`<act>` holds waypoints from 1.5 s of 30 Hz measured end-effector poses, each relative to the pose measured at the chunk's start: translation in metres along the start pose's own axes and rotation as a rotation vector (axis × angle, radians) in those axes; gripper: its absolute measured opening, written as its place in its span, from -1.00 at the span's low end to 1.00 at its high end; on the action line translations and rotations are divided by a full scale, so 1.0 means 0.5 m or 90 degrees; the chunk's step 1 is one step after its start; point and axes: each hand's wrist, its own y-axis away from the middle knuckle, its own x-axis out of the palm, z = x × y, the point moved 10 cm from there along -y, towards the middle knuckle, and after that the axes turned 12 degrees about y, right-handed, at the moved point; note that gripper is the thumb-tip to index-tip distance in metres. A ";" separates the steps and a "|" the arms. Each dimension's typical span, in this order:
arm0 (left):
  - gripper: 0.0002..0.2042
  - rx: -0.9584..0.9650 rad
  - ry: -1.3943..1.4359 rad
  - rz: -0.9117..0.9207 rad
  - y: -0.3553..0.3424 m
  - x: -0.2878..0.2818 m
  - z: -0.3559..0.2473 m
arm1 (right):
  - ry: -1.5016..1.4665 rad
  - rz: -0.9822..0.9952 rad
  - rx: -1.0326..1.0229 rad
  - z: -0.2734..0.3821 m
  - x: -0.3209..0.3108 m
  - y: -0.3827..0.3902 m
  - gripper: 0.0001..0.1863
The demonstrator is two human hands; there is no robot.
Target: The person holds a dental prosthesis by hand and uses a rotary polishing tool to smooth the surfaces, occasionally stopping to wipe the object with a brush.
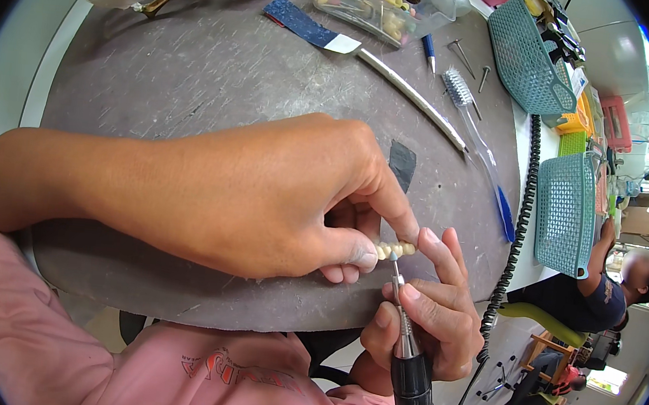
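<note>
Head view: left hand (278, 198) pinched a row of teeth (396, 249), long axis crosswise; right hand (426, 322) gripped a handpiece (408, 351), its bur touching the row from below.

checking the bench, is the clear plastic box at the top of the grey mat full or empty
Partly filled: through the wall of the clear plastic box small round cream and dark pieces show. How full it is, cannot tell.

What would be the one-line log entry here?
left hand: holds tooth bridge | right hand: holds rotary handpiece | bur: touching bridge
</note>
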 end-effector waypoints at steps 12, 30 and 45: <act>-0.64 -0.020 0.005 0.000 -0.001 0.001 0.003 | 0.019 -0.020 0.012 0.005 -0.002 0.006 -0.78; -0.66 -0.028 0.023 -0.022 0.004 -0.003 0.004 | 0.010 -0.004 0.005 0.000 -0.001 0.005 -0.77; -0.67 -0.027 0.031 -0.037 0.004 -0.003 0.003 | 0.020 0.026 0.013 -0.001 0.003 0.006 -0.76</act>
